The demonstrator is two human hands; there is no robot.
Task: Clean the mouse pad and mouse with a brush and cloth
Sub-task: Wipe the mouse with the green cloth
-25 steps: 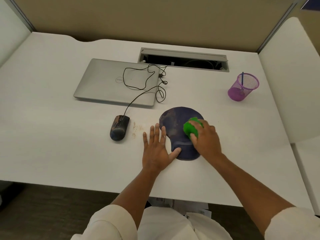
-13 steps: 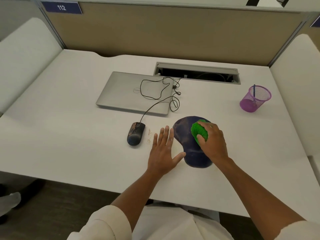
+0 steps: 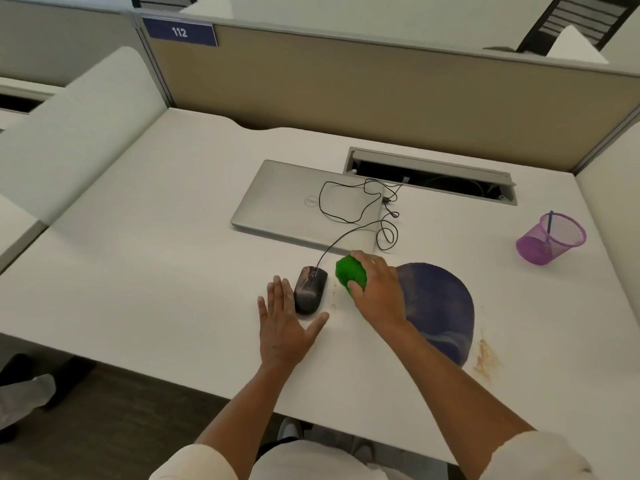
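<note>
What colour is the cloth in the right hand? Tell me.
Bright green cloth, gripped by the right hand; head view.

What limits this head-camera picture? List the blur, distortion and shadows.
Head view: wide-angle bending bows the partition and desk edges; soft, even light, with only faint shadows beside the mouse and left hand; mild softness overall, so the crumbs lack detail.

White desk (image 3: 145,237) inside a cubicle; tan partition (image 3: 346,88) at the back, blue plate (image 3: 179,31) reading 112 at its top left corner. White side panels (image 3: 79,129) flank the desk, cable slot (image 3: 429,176) set into the top near the partition. Dark floor (image 3: 114,431) below the front edge; black chair back (image 3: 585,19) beyond the partition, top right.
</note>
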